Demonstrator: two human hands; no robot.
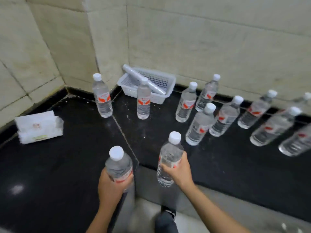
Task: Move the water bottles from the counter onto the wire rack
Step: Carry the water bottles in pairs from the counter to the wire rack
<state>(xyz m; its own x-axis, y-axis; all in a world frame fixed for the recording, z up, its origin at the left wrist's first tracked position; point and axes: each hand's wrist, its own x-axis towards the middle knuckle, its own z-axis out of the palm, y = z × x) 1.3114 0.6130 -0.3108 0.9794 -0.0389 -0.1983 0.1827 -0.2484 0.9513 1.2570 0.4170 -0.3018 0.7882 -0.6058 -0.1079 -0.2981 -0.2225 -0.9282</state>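
The clear bottles are topped with white caps and marked with red-orange labels. The counter is seen in glossy black, the latticed basket in white, the wall tiles in beige.

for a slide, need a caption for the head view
Left hand grips one water bottle, right hand another, at the black counter; more bottles stand near a white basket.

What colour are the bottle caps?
White, on every bottle cap that shows; clearest in the head view, on the two held bottles.
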